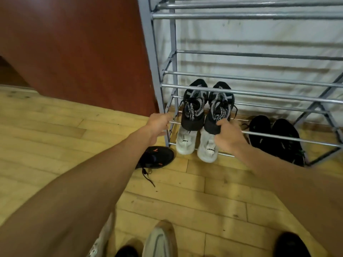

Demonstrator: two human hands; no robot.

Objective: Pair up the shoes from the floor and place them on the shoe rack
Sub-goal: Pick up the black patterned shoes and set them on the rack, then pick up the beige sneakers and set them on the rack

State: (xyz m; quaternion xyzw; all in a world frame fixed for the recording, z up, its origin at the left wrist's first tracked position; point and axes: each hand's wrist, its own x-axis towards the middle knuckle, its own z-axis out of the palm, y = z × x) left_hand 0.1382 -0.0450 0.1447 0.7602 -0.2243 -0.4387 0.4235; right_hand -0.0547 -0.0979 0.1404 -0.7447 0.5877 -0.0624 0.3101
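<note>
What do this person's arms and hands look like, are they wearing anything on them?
Nothing is worn on them. Both forearms are bare from the bottom of the picture up to the wrists, with no sleeves in view. The left hand and right hand have no gloves, and no watch, ring or bracelet is visible.

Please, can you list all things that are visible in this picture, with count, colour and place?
black-and-grey sneakers: two, black and grey, side by side on a low shelf
white sneakers: two, white, on the bottom shelf
black sneakers: two, black, bottom shelf at right
black shoe with orange marks: one, on the floor left of the rack
shoe rack: one, grey metal
floor: wood, yellow
left hand: at the rack's corner
right hand: pinching a black-and-grey sneaker's heel
</note>
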